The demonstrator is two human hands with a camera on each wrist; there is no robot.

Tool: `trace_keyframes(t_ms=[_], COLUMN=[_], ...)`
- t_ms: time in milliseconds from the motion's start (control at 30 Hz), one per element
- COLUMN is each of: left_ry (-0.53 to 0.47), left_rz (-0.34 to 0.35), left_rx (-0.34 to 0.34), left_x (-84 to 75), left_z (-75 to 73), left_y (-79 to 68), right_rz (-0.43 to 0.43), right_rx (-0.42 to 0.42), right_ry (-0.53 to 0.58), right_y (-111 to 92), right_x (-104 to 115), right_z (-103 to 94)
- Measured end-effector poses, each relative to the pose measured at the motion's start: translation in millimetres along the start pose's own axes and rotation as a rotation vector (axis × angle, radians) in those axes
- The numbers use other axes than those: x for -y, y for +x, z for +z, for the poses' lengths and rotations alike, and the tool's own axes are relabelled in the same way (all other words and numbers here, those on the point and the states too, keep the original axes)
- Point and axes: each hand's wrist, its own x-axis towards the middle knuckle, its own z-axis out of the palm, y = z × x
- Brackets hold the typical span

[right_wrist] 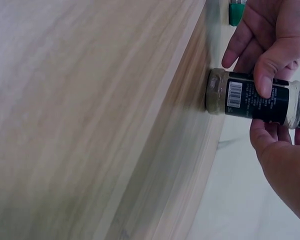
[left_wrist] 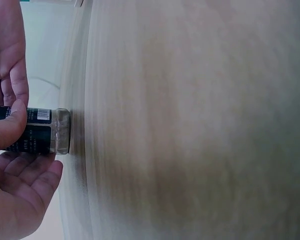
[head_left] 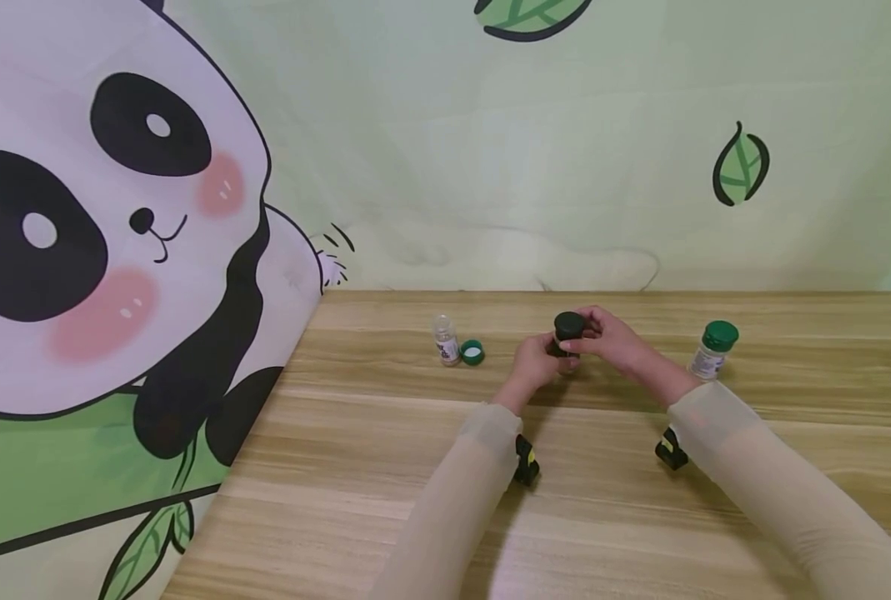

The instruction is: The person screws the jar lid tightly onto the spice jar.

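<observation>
A person's left hand [head_left: 535, 362] gripped a cylindrical, dark-labelled clear jar [right_wrist: 246, 100], thumb across the label, while the right hand [head_left: 610, 338] curled its fingers about the round black cap [head_left: 568, 323]. The jar was upright at the wood-grain table [head_left: 340, 467], its base on or barely above the surface; which could not be told. Fingers hid most of its body from the head view, but wrist views revealed a barcode. The left wrist view cut off the cap. Only the head view fully showed a clear, uncapped bottle [head_left: 446, 343] just beside an upturned green cap [head_left: 472, 352].

A pale green backdrop [head_left: 445, 150] (printed panda [head_left: 122, 192] at left).
</observation>
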Motion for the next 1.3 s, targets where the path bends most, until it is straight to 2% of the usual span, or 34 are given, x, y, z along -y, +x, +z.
trace_keyframes(t_ms=[267,400,800,1300], left_ry=[0.001,0.005,0.005,0.022], left_rz=[-0.001,0.008,0.019,0.045], left_rx=[0.003,0.002,0.005,-0.007], left_x=[-0.2,-0.6,-2.0,-2.9], left_z=[0.5,0.4,-0.3,-1.8], left_y=[-2.2,-2.8,-3.3,-3.4], right_rz=[0.01,-0.007,-0.007,0.023], right_rx=[0.117,0.142,0.124,0.059], right_ry=[-0.02,-0.027,-0.018,0.004], right_y=[-4,-3,-3,-4], right_x=[0,0,1,8], right_z=[-11.0,-13.7,-10.8,-3.7])
